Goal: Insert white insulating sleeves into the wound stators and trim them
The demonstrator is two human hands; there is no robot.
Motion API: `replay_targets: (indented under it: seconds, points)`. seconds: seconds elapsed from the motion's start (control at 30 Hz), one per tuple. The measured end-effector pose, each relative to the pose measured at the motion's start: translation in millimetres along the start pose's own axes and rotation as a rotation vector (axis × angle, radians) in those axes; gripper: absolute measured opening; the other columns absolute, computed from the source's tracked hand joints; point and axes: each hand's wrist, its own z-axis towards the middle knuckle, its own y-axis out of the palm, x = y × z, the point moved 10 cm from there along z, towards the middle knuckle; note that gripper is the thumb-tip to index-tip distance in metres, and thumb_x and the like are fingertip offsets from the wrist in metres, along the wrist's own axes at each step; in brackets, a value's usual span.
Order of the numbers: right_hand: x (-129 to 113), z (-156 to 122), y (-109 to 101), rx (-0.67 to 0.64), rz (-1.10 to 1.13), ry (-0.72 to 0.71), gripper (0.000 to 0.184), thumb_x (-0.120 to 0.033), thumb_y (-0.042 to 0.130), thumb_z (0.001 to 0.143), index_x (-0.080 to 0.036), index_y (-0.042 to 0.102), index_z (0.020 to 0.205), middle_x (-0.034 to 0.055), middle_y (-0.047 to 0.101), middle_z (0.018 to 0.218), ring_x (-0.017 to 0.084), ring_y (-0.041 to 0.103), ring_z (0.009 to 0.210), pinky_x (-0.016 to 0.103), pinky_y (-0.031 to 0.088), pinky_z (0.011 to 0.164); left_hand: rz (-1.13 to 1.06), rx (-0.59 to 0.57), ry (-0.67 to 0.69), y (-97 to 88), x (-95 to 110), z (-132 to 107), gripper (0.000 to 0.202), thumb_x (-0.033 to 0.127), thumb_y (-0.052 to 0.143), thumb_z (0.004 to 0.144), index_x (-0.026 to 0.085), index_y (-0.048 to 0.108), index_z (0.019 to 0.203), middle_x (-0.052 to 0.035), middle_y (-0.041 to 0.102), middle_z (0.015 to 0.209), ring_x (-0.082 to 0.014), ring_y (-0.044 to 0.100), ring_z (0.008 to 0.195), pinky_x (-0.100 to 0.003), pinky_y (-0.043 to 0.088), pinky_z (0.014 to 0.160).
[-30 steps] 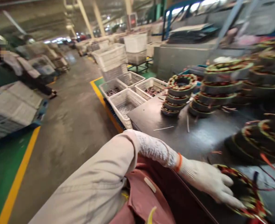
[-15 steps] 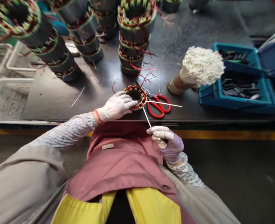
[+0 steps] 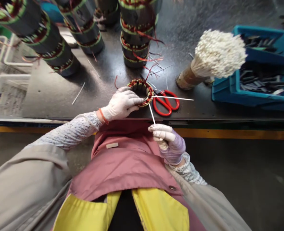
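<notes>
A wound motor stator [image 3: 150,92], a ring with red windings and green slot liners, sits near the bench's front edge. My left hand [image 3: 124,103], in a white glove, is closed on its left side, fingers over the rim. From the ring's near right side run two lengths of white cord [image 3: 173,98]. One lies out to the right across red-handled scissors [image 3: 162,108]. The other comes down toward me, its end pinched between thumb and fingers of my right hand [image 3: 167,141], gloved in white and purple, just off the bench edge.
Tall stacks of stators [image 3: 60,53] stand at the back left and centre. A thick bundle of white cords [image 3: 220,54] stands at right beside blue bins [image 3: 225,93] of dark strips. White plastic crates [image 3: 9,110] are at far left. Loose cord pieces [image 3: 78,93] lie on the bench [image 3: 50,99].
The view has shifted, so the stacks sit higher and the bins farther right. My right hand has come slightly left, still pinching the cord. My left hand stays on the stator.
</notes>
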Motion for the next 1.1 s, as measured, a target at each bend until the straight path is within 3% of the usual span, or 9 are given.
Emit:
replay_targets:
  seconds: [0.1,0.27,0.47,0.63,0.77,0.97,1.1]
  points:
    - [2.2,-3.0,5.2,-0.011,-0.056,-0.036,0.023,-0.013,0.069,0.090,-0.027,0.068,0.108,0.0034,0.077,0.104,0.017,0.077,0.094,0.029,0.067,0.078,-0.030,-0.014,-0.027,-2.1,-4.5,3.3,0.035,0.039,0.056,0.096,0.022,0.071,0.124,-0.0075,0.075,0.116,-0.0227,0.067,0.113,-0.048,0.039,0.113]
    - [15.7,2.3,-16.4,0.254,-0.128,0.093,0.024,-0.017,0.055,0.099,-0.026,0.068,0.117,0.0039,0.076,0.108,0.016,0.077,0.082,0.030,0.067,0.074,-0.042,-0.032,-0.024,-1.3,-7.8,5.7,0.035,0.039,0.058,0.095,0.023,0.071,0.124,-0.0070,0.075,0.117,-0.0234,0.067,0.114,-0.051,0.038,0.115]
    - [-5.5,-7.3,13.4,-0.130,-0.136,-0.081,0.033,-0.009,0.057,0.095,-0.027,0.067,0.120,0.0068,0.074,0.121,0.018,0.073,0.111,0.032,0.065,0.090,-0.045,-0.035,-0.037,-1.4,-6.8,6.2,0.036,0.040,0.059,0.095,0.023,0.071,0.124,-0.0076,0.074,0.121,-0.0234,0.066,0.117,-0.050,0.037,0.116]
    - [9.4,-25.0,22.3,-0.174,-0.113,-0.044,0.035,-0.007,0.058,0.093,-0.027,0.066,0.121,0.0072,0.073,0.123,0.019,0.070,0.117,0.037,0.063,0.097,-0.011,-0.048,-0.066,0.6,-8.7,7.1,0.037,0.040,0.060,0.094,0.021,0.070,0.124,-0.0070,0.074,0.118,-0.0235,0.066,0.115,-0.050,0.037,0.115]
    - [17.9,-28.3,24.8,-0.173,-0.106,0.001,0.032,-0.007,0.058,0.094,-0.026,0.065,0.119,0.0071,0.074,0.120,0.017,0.072,0.114,0.033,0.063,0.096,-0.005,-0.041,-0.065,0.6,-9.8,7.6,0.037,0.040,0.060,0.093,0.021,0.070,0.123,-0.0070,0.074,0.115,-0.0235,0.067,0.112,-0.050,0.037,0.115]
    - [45.5,-5.2,43.6,-0.122,-0.049,0.015,0.021,-0.014,0.057,0.095,-0.025,0.069,0.110,0.0071,0.075,0.117,0.016,0.073,0.109,0.030,0.063,0.092,-0.079,0.037,-0.080,-0.8,-12.1,3.5,0.043,0.041,0.062,0.092,0.018,0.066,0.129,-0.0096,0.074,0.120,-0.0255,0.067,0.116,-0.052,0.036,0.117]
    - [80.6,21.4,46.7,0.094,0.004,0.183,0.016,-0.028,0.063,0.094,-0.023,0.070,0.108,0.0049,0.079,0.098,0.017,0.077,0.092,0.032,0.065,0.087,-0.215,0.215,-0.171,-5.9,-18.2,-5.8,0.060,0.035,0.063,0.093,0.015,0.046,0.147,-0.0059,0.079,0.106,-0.0225,0.068,0.118,-0.051,0.031,0.122]
